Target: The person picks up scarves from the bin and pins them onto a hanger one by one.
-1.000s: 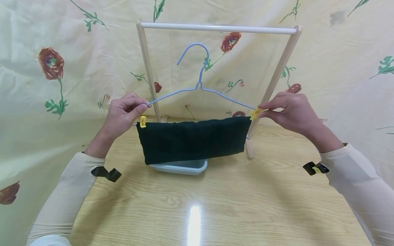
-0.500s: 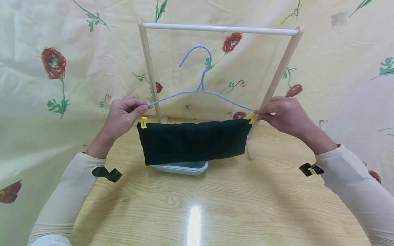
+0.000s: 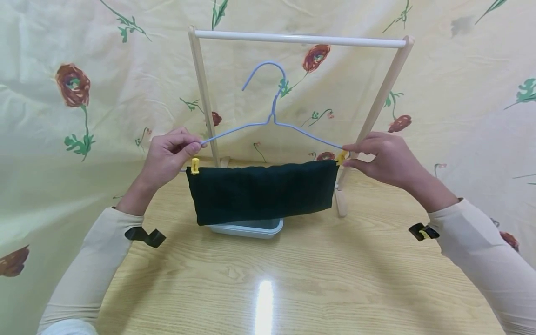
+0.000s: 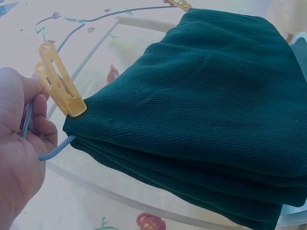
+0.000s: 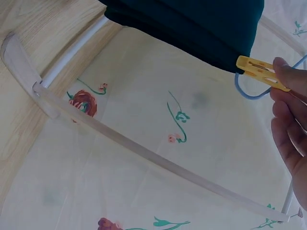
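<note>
A dark green folded cloth [image 3: 261,193] hangs over the bottom bar of a blue wire hanger [image 3: 269,62], held up off the table. My left hand [image 3: 169,156] grips the hanger's left corner between thumb and curled fingers. Beside it, a yellow clothespin [image 4: 72,104] clamps the cloth's left top corner, untouched by the fingers. At the other end, my right hand [image 3: 387,158] pinches the handles of a second yellow clothespin [image 5: 248,63], whose tip sits on the cloth's right top corner. Several folded layers show in the left wrist view.
Behind the hanger stands a wooden rack with a white top rail [image 3: 299,38]; its right foot [image 3: 341,204] rests on the wooden table [image 3: 335,279]. A pale blue tub [image 3: 251,231] sits partly hidden under the cloth. A flower-patterned sheet [image 3: 138,83] covers the back.
My right hand has shifted slightly left and changed its hold, and the right clothespin has turned more upright at the cloth's corner. My left hand has kept its grip on the hanger.
</note>
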Demonstrator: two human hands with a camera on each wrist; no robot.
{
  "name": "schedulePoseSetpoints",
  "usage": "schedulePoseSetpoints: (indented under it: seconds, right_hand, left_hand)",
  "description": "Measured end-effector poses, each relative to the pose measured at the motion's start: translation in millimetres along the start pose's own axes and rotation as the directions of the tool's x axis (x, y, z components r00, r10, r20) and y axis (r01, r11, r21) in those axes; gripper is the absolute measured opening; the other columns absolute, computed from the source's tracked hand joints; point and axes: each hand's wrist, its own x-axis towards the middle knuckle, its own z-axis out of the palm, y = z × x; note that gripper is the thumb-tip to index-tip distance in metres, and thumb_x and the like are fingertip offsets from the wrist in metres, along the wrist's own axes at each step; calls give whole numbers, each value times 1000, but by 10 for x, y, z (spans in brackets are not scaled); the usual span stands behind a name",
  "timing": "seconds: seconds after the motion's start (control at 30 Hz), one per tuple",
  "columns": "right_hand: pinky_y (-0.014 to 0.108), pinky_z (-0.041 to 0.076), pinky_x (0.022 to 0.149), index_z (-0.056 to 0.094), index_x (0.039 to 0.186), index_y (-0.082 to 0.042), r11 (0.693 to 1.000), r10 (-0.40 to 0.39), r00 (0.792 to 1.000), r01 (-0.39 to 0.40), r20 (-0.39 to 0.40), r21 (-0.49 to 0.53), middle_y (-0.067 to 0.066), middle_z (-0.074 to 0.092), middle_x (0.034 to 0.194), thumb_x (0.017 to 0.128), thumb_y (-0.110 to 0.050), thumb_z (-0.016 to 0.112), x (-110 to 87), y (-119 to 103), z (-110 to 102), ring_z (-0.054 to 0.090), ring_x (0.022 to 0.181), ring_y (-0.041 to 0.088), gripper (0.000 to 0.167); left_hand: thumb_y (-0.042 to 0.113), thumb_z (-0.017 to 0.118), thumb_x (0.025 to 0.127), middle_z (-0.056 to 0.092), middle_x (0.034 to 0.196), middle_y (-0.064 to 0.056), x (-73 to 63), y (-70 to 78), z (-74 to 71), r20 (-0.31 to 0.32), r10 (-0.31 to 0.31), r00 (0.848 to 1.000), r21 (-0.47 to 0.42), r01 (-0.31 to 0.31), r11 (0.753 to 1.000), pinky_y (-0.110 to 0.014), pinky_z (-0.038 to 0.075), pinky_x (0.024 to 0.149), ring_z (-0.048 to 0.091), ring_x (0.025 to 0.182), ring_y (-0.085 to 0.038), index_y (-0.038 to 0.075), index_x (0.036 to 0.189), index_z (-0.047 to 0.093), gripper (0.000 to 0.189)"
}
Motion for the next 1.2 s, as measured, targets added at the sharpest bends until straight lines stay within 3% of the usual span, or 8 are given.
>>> schedulePoseSetpoints:
  seconds: [0.07,0.17,0.3,0.43,0.63,0.9,1.07,1.2]
  right_hand:
    - [19,36,56,80,108,-5,1000,3,1000,-3,-20,8,7,76,82,84,-43,83,-9,16,5,60,67,16,45]
    - [21,37,58,79,110,-4,1000,15,999,-15,-36,13,9,77,86,85,-45,83,-25,32,5,64,71,18,48]
    - [21,41,63,78,111,-4,998,62,998,-62,-32,23,10,77,91,67,-15,94,-43,33,-24,64,75,17,48]
    - [16,43,68,78,111,-4,992,113,993,-110,-40,62,10,78,93,69,-11,92,-36,42,-79,61,79,6,45]
    - [21,31,86,79,113,-7,963,218,975,-207,-46,175,10,78,90,75,-5,88,39,41,-145,56,76,-15,39]
    - [16,44,67,76,123,-15,878,368,929,-363,46,313,-23,73,102,87,-14,83,245,-72,-168,67,84,-7,37]
    - [13,49,77,75,124,-12,819,391,915,-396,101,415,-2,78,109,88,-15,82,409,-194,-119,70,92,-3,36]
    - [13,52,80,75,123,-11,802,394,910,-410,131,435,10,77,111,90,-18,81,508,-268,-66,70,94,-3,35]
  left_hand:
    - [-22,61,89,60,76,0,2,-6,0,-4,-3,1000,-1,3,1000,-19,35,53,43,63,-13,-19,96,70,12]
    - [-21,61,90,59,76,0,3,-17,3,-6,-6,1000,0,6,1000,-19,35,53,43,64,-13,-18,96,70,12]
    - [-20,61,90,58,76,0,2,-28,6,-4,-6,1000,9,6,1000,-19,35,54,42,64,-13,-17,96,71,12]
    - [-18,61,92,59,77,0,-3,-29,6,-3,-14,1000,24,14,1000,-19,35,55,42,65,-14,-16,97,71,12]
    - [-17,61,92,59,78,1,-15,-30,9,-1,-27,1000,24,27,999,-19,36,55,43,65,-14,-17,98,71,11]
    - [-19,61,92,59,77,1,-10,-41,22,-3,-15,1000,5,15,1000,-19,37,55,43,65,-13,-18,97,70,11]
    - [-20,61,91,57,77,1,-6,-35,34,-8,-14,1000,3,14,1000,-19,36,56,43,65,-13,-18,96,71,11]
    - [-20,61,91,57,77,1,0,-36,46,-2,-12,1000,-2,12,1000,-19,36,56,43,65,-13,-20,95,69,9]
